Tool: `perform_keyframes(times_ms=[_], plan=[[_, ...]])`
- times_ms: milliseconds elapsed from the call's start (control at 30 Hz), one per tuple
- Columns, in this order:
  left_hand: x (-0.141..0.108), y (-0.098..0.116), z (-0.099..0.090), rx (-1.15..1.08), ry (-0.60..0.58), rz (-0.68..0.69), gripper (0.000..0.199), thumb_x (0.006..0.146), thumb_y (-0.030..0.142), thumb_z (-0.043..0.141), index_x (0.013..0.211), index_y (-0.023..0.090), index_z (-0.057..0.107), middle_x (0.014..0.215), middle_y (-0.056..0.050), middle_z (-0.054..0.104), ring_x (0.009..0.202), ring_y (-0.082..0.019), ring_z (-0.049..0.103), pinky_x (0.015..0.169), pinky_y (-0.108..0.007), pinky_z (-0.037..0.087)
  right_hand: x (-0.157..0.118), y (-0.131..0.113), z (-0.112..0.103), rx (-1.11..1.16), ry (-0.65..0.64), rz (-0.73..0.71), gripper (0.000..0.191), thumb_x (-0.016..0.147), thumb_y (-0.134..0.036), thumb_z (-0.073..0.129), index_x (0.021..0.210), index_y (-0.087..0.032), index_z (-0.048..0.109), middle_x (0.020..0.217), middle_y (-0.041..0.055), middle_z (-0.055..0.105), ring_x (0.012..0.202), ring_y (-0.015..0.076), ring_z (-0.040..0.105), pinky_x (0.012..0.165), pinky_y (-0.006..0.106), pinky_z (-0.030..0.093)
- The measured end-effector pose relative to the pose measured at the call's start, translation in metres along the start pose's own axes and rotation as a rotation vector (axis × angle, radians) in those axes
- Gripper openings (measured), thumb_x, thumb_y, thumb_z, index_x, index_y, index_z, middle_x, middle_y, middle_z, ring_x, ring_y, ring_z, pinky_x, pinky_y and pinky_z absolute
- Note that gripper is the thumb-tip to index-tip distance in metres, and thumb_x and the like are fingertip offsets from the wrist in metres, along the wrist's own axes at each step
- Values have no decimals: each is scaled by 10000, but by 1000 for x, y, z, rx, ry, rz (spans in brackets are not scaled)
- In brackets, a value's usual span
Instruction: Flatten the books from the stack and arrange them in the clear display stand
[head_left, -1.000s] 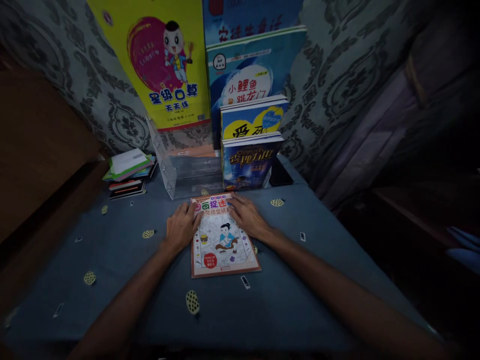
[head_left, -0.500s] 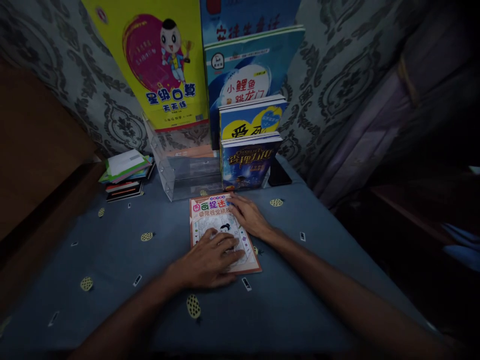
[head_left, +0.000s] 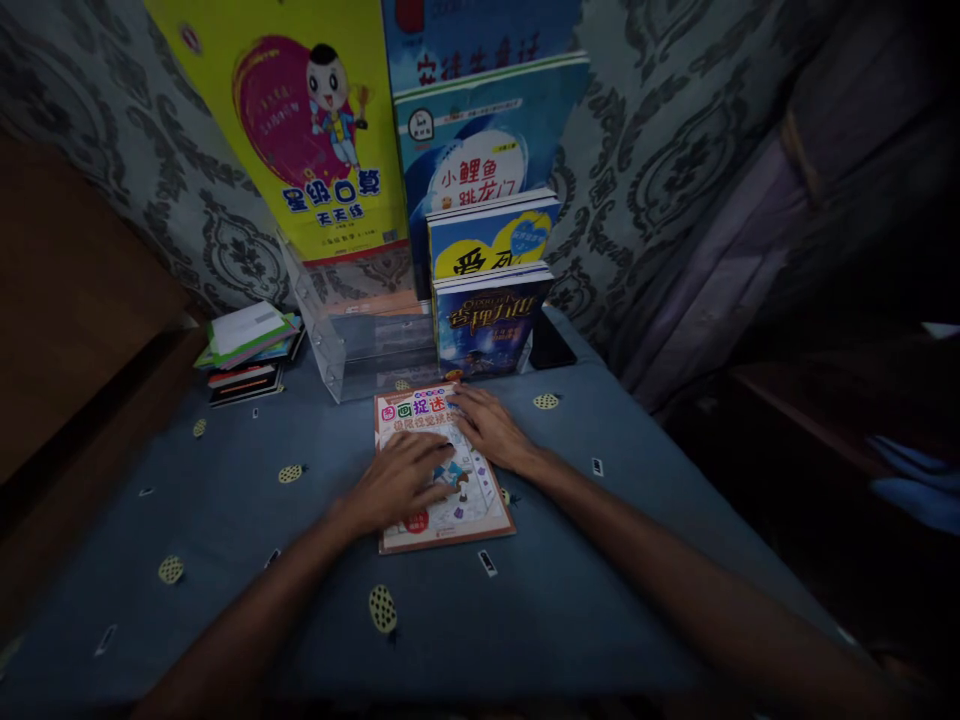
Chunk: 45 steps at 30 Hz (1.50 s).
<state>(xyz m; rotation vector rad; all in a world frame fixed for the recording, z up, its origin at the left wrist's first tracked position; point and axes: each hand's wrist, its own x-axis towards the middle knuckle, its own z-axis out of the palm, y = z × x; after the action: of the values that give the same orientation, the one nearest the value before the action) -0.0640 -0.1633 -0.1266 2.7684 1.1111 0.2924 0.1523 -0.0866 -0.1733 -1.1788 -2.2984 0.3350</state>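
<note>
A thin picture book (head_left: 476,515) with an orange border and colourful Chinese lettering lies flat on the cloth-covered table. Across its middle and left side rests my left hand (head_left: 401,480), fingers stretched out and hiding part of the cover drawing. My right hand (head_left: 491,430) lies along the book's upper right edge, fingers extended over the end of the title. Neither hand is gripping anything. Just behind the book stands a clear acrylic rack (head_left: 352,365), and a dark blue book (head_left: 487,325) is upright at its front right.
In the rack stand a large yellow workbook (head_left: 300,130), a teal book (head_left: 487,130) and a blue-and-yellow book (head_left: 491,240). To the left lies a stack of small books (head_left: 251,340). A dark flat object (head_left: 551,342) sits right of the rack, near a patterned curtain (head_left: 637,150).
My left hand has slid up and left over the cover, exposing more of the drawing's lower part. My right hand stays at the upper right edge. The view has shifted slightly.
</note>
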Motion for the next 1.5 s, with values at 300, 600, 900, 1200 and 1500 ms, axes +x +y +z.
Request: perform_keyframes(times_ms=[300,600,900,1200,1500], plan=[[8,-49,17,183,105,-391,548,1016,403,456,1474,105,417,1563,-193,426,1483,-279,366,1228,-475,273,2,-10,-5,-102,-57,73,434,978,-236,452,1377,-122,579,1530,204,474,1359,326,498,1121,529,396],[15,-55,17,174,112,-281,585,1003,472,457,1441,85,462,1552,-196,444,1472,-301,386,1227,-479,305,3,-7,-4,-92,-47,83,442,963,-250,477,1374,-134,591,1479,182,537,1360,314,476,1123,515,365],[29,-60,27,147,176,-169,548,1010,469,436,1439,130,476,1523,-162,495,1420,-281,467,1197,-455,363,11,18,0,186,69,61,414,893,-188,516,1286,-189,645,1312,116,677,1231,280,594,1077,468,447],[52,-50,24,178,138,-95,497,1022,401,427,1419,112,507,1494,-169,528,1381,-279,507,1147,-457,374,14,37,1,460,98,125,361,953,-255,510,1295,-234,625,1306,78,688,1198,240,637,1040,450,508],[72,-44,23,193,109,-18,498,1043,396,377,1450,127,482,1508,-151,517,1396,-247,495,1136,-425,367,16,42,1,495,114,130,369,1021,-403,412,1283,-246,620,1316,70,689,1224,234,633,1100,473,465]])
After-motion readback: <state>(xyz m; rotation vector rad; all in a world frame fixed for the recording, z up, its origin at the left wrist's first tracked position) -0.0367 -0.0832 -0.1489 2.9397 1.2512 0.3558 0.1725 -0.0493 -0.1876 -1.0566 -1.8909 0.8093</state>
